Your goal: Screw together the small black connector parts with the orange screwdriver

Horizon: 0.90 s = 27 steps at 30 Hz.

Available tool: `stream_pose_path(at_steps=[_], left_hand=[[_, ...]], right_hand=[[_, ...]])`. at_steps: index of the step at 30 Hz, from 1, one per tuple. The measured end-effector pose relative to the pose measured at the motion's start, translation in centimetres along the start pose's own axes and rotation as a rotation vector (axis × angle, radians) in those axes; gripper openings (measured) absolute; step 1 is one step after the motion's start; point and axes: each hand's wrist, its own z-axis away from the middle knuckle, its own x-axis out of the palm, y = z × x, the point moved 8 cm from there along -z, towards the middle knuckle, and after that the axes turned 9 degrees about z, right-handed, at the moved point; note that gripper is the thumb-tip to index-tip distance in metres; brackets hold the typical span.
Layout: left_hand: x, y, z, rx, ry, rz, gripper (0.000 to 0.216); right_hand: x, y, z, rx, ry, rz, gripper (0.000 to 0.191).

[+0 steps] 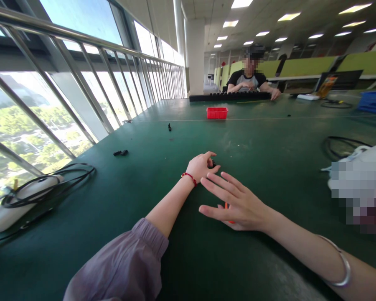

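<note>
My left hand (202,166), with a red string bracelet (189,178) at its wrist, reaches over the green table. Its thumb and fingers curl around a small black piece (213,163), mostly hidden by them. Closer to me is my right hand (235,202), its fingers stretched out and apart, just right of the left wrist. Behind its fingers and under the palm shows a bright orange thing (227,205); its shape is hidden, and I cannot tell whether it touches the palm or lies on the table.
Small black pieces (120,153) lie on the left, another black piece (169,127) farther off. A red basket (217,113) stands ahead. Cables and a white power strip (25,200) are at left, a pale bag (363,171) at right. Opposite sits a person (247,79) behind a long black bar (230,97).
</note>
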Motion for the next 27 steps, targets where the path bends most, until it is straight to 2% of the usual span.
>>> stream_pose_path(at_steps=[4, 6, 10, 13, 15, 20, 27], left_hand=[[-0.9, 0.1, 0.0, 0.04, 0.079, -0.061, 0.026], [-1.3, 0.3, 0.1, 0.093, 0.106, -0.117, 0.029], [-0.6, 0.3, 0.1, 0.182, 0.009, -0.102, 0.032], [-0.2, 0.2, 0.1, 0.196, -0.047, -0.101, 0.024], [-0.3, 0.2, 0.0, 0.178, -0.036, -0.124, 0.019], [-0.5, 0.2, 0.0, 0.141, -0.016, -0.129, 0.017], [-0.4, -0.2, -0.1, 0.12, -0.016, -0.077, 0.013]], right_hand=[[-1.5, 1.3, 0.2, 0.112, 0.133, 0.011, 0.049], [-1.5, 1.9, 0.3, 0.185, 0.13, 0.024, 0.042], [-1.0, 2.8, 0.7, 0.301, 0.097, 0.007, 0.025], [-0.6, 4.4, 1.6, 0.471, 0.127, -0.021, 0.013], [-0.3, 5.5, 2.4, 0.598, 0.142, -0.059, 0.006], [-0.2, 7.5, 4.1, 0.85, 0.207, -0.16, 0.006], [-1.0, 7.4, 4.0, 0.86, 0.255, -0.153, 0.006]])
